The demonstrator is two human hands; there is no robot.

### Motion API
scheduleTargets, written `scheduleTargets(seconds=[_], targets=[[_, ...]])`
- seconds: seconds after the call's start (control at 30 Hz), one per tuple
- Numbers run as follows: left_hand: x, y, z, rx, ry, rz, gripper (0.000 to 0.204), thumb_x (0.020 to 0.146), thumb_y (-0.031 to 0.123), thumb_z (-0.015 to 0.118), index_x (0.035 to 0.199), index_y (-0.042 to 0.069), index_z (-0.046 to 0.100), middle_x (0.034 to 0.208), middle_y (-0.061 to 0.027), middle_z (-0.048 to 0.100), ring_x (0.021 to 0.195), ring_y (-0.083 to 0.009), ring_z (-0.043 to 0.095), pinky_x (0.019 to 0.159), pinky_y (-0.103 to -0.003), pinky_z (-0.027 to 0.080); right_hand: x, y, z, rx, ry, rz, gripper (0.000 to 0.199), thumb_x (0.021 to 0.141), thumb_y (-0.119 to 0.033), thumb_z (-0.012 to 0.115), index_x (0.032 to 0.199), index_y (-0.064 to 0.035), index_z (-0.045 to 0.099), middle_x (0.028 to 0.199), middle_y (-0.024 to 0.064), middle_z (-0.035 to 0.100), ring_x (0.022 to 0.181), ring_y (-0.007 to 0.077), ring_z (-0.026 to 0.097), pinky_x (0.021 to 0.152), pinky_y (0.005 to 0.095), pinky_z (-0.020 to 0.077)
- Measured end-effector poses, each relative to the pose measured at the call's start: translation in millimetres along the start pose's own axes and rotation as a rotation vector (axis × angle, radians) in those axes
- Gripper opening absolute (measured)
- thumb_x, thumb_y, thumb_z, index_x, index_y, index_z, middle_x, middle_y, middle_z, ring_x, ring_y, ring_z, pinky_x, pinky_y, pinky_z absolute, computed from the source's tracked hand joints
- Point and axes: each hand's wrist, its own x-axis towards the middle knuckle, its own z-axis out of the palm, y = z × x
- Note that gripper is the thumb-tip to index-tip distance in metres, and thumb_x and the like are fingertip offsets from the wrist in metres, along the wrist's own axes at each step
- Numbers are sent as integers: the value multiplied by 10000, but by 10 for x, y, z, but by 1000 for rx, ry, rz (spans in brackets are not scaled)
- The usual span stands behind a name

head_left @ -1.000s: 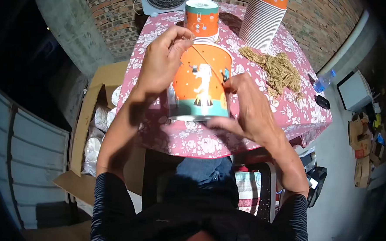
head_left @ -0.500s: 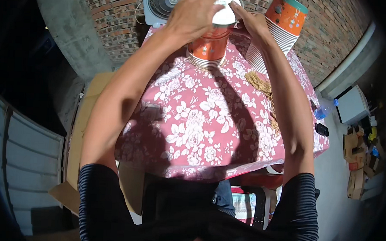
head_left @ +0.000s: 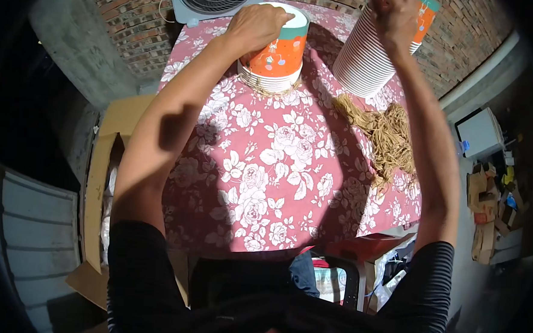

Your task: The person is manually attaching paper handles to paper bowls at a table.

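Note:
A short stack of orange paper buckets (head_left: 277, 55), teal near the top and white-ringed below, stands upside down at the far side of the table. My left hand (head_left: 255, 28) lies across its white round top, fingers stretched out. Brown twine (head_left: 276, 93) runs around the bottom of this stack. To the right leans a taller stack of white-rimmed buckets (head_left: 366, 54), with an orange and teal one uppermost. My right hand (head_left: 397, 25) is up against that stack's top; its fingers are blurred and partly cut off by the frame's edge.
Loose brown twine (head_left: 394, 137) lies in a heap beside my right forearm. A floral cloth (head_left: 277, 185) covers the table. Behind it stand a fan (head_left: 218, 1) and a brick wall. An open cardboard box (head_left: 100, 176) is at the left; boxes (head_left: 481, 214) sit on the floor at right.
Both hands were on the top bucket of the short stack; that bucket now sits lower. My right hand has moved right to the tall stack, while my left stays on the short one.

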Motion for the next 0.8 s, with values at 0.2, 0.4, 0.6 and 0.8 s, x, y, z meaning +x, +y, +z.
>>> scheduleTargets(seconds=[0.2, 0.4, 0.6, 0.8], targets=[[143, 704, 188, 14, 315, 226, 221, 877, -41, 612, 1075, -30, 709, 1142, -225, 688, 1099, -383, 660, 946, -469, 535, 350, 1023, -174, -66, -388, 97, 278, 863, -132, 659, 1131, -77, 709, 1062, 222, 677, 1027, 455, 629, 888, 528, 531], [507, 1460, 640, -148, 427, 324, 246, 824, -104, 585, 1063, -68, 631, 1142, -223, 636, 1097, -365, 628, 960, -455, 537, 724, 1047, -140, 118, -484, 363, 212, 808, -243, 738, 956, -109, 807, 879, 179, 751, 844, 321, 749, 753, 420, 584], [851, 1792, 889, -12, 484, 384, 87, 716, -31, 636, 790, -61, 669, 1022, -205, 601, 1037, -344, 596, 885, -457, 503, 726, 1354, -34, 199, -497, 466, 212, 789, -208, 775, 983, -133, 816, 870, 120, 782, 815, 252, 757, 745, 395, 587], [1040, 1886, 921, 6, 461, 336, 195, 849, 82, 564, 770, -6, 718, 948, -192, 650, 1044, -331, 565, 915, -459, 441, 1084, 1867, -97, 291, -241, 475, 142, 830, -120, 690, 905, -61, 794, 730, 60, 729, 686, 130, 658, 621, 327, 538]])
